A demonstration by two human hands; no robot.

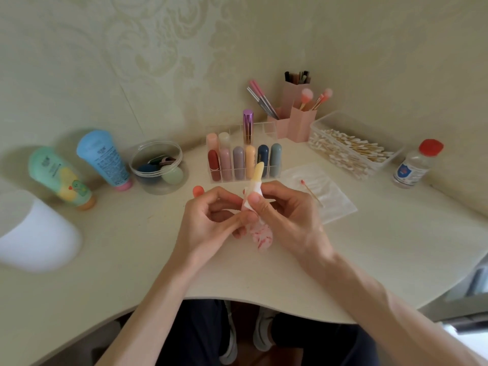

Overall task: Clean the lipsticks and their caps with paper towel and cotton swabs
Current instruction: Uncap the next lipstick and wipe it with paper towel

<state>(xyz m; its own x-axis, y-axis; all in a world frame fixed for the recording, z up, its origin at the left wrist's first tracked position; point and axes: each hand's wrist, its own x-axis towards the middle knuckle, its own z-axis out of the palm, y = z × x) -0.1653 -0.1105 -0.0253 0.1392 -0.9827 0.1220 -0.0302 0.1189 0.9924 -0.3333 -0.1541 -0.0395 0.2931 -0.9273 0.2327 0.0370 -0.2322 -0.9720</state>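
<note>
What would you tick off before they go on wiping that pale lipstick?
1. Pale lipstick held by the left hand: ok.
2. Paper towel pinched round it by the right hand: ok.
3. Clean patch left on the towel, whose lower end is stained red: cannot tell.
4. Lipstick tip free of smears: cannot tell.
5. Orange cap close by on the table: ok.
6. Box of cotton swabs stocked: ok.

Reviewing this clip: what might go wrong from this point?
The pale lipstick stands far out of the paper towel that the right hand pinches around it; sideways pressure might snap it. The towel's hanging end carries red stains, which might smear onto the stick.
</note>
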